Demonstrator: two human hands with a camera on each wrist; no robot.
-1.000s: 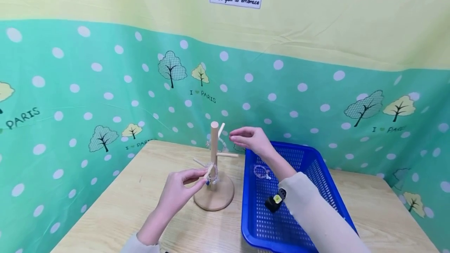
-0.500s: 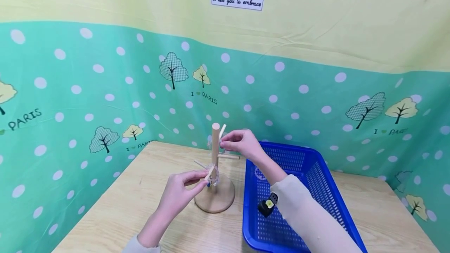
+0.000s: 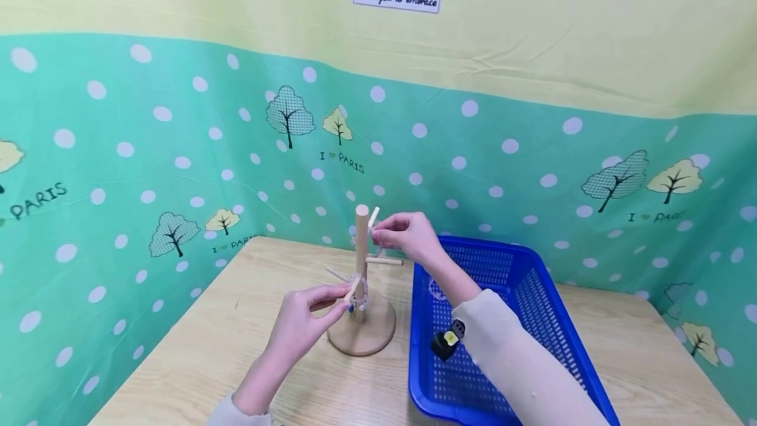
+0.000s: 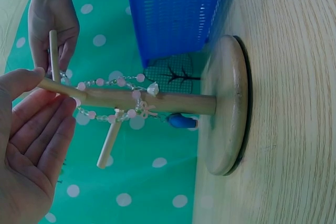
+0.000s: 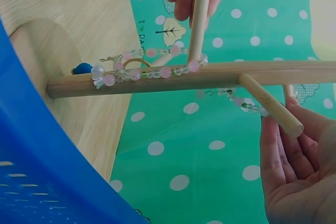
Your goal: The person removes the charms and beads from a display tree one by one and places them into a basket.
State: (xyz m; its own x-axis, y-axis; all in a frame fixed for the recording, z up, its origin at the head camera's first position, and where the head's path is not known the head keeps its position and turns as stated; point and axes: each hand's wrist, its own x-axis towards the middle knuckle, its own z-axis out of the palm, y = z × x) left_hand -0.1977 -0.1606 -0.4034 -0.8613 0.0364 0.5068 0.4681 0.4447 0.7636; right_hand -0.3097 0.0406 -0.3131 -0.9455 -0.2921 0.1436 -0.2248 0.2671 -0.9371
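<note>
A wooden stand (image 3: 361, 248) with a round base and several pegs stands on the table. My left hand (image 3: 310, 314) pinches the end of its front lower peg (image 5: 199, 22) between thumb and fingers. On that peg hangs a pink and clear beaded bracelet (image 4: 122, 82) with a blue charm (image 4: 181, 121). My right hand (image 3: 408, 236) is at the upper back peg (image 3: 374, 217), its fingertips gripping a second beaded bracelet (image 5: 247, 104) that hangs there. The right fingers partly hide that bracelet in the head view.
A blue plastic basket (image 3: 417, 367) stands right of the stand, under my right forearm. Inside lies another pink beaded bracelet (image 3: 436, 290), partly covered by the arm. A bare side peg (image 3: 386, 261) juts toward the basket. A polka-dot curtain (image 3: 503, 169) hangs behind the table.
My right hand has moved left from beside the stand to the upper back peg and taken hold of the bracelet there. My left hand keeps its pinch on the lower peg.
</note>
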